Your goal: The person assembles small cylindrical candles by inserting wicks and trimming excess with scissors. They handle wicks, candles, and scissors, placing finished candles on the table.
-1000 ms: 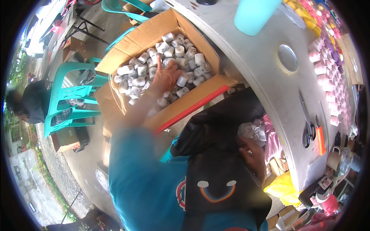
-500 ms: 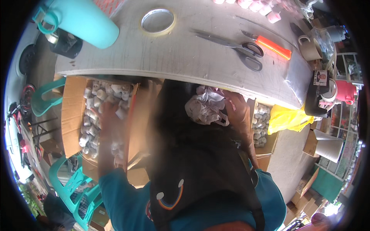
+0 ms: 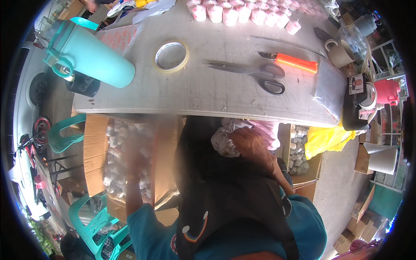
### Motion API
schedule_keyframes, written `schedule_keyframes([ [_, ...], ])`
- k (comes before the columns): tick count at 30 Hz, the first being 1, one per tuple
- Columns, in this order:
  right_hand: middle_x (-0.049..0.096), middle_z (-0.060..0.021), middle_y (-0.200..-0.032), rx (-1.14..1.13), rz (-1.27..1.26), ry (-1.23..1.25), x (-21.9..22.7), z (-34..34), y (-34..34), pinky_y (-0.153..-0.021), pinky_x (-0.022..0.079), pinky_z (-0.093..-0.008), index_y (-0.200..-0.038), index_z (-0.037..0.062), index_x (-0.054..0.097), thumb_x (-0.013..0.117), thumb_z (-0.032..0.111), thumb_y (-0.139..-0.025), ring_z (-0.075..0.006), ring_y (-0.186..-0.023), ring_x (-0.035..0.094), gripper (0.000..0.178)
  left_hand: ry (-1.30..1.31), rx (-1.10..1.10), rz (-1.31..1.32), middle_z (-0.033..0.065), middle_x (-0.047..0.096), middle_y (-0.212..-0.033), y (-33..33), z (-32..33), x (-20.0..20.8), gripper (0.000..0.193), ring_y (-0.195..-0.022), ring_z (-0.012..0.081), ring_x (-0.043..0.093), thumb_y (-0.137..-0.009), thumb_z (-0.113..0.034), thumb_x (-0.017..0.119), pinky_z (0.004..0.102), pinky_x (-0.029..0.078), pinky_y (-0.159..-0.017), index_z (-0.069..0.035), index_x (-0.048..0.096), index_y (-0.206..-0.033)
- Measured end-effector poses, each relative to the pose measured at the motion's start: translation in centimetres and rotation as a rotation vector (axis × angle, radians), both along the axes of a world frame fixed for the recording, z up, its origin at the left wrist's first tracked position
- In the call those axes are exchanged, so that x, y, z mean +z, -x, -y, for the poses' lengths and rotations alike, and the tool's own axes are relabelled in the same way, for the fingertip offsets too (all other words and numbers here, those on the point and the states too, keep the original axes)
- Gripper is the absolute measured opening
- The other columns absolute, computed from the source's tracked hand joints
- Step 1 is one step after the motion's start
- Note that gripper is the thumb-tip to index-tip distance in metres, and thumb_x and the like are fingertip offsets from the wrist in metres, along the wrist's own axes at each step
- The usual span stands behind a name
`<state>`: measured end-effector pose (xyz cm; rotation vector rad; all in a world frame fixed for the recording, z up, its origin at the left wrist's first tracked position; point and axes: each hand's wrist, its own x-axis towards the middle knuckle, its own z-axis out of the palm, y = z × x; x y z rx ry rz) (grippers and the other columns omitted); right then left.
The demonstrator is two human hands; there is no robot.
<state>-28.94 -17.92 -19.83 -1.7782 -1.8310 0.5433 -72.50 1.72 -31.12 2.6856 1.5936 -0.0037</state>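
Note:
My left hand (image 3: 141,158) is smeared by motion over an open cardboard box (image 3: 95,151) on the left, filled with small whitish cylindrical pieces (image 3: 116,167). Whether it holds one of them cannot be made out. At my lap, just below the table's near edge, my right hand (image 3: 253,145) is closed on a crumpled white cloth (image 3: 223,141), its fingers curled over the fabric. Pink fabric (image 3: 268,132) shows just beyond that hand.
On the table (image 3: 173,97) lie scissors (image 3: 255,71), an orange cutter knife (image 3: 294,63), a tape roll (image 3: 171,56) and a turquoise tumbler (image 3: 95,56). Several pink-and-white cylinders (image 3: 229,16) stand at the back. A second box (image 3: 310,173) and a yellow bag (image 3: 329,141) are at right.
The view has tilted, showing more of the table's far side. My right hand has shifted left across the cloth, uncovering pink fabric. My left hand remains over the left box, blurred.

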Motion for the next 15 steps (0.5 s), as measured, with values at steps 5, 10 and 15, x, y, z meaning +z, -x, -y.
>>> schedule_keyframes([
  [5, 0.058, -0.0150, -0.113, -0.012, 0.050, -0.043, 1.4, 0.3, 1.0, -0.088, 0.048, -0.0432, -0.114, 0.0080, 0.060, 0.068, 0.010, -0.079, -0.0353, -0.098, 0.061, 0.037, -0.031, 0.009, 0.152, 0.0053, 0.050, -0.116, -0.6, 0.6, 0.1, 0.029, -0.119, 0.0266, 0.047, -0.083, -0.011, 0.050, 0.0758, -0.003, -0.104, -0.019, 0.058, -0.109],
  [10, 0.053, -0.0160, -0.123, 0.043, 0.097, 0.028, 0.6, -0.6, 2.3, -0.090, 0.048, -0.0429, -0.122, 0.0107, 0.057, 0.073, 0.014, -0.076, -0.0365, -0.098, 0.062, 0.049, 0.144, 0.201, -0.174, 0.0098, 0.054, -0.115, -3.3, 1.4, 5.9, 0.025, -0.117, 0.0278, 0.050, -0.087, -0.020, 0.052, 0.0637, 0.011, -0.112, -0.011, 0.058, -0.110],
  [15, 0.061, -0.0178, -0.111, 0.002, -0.204, 0.011, 2.8, -2.4, 1.6, -0.081, 0.053, -0.0402, -0.118, 0.0094, 0.059, 0.076, 0.006, -0.070, -0.0333, -0.096, 0.065, 0.051, -0.057, 0.312, 0.195, 0.0108, 0.062, -0.104, -6.5, 3.1, 15.2, 0.039, -0.090, 0.0264, 0.063, -0.079, -0.012, 0.073, 0.0379, 0.050, -0.080, -0.005, 0.054, -0.112],
])
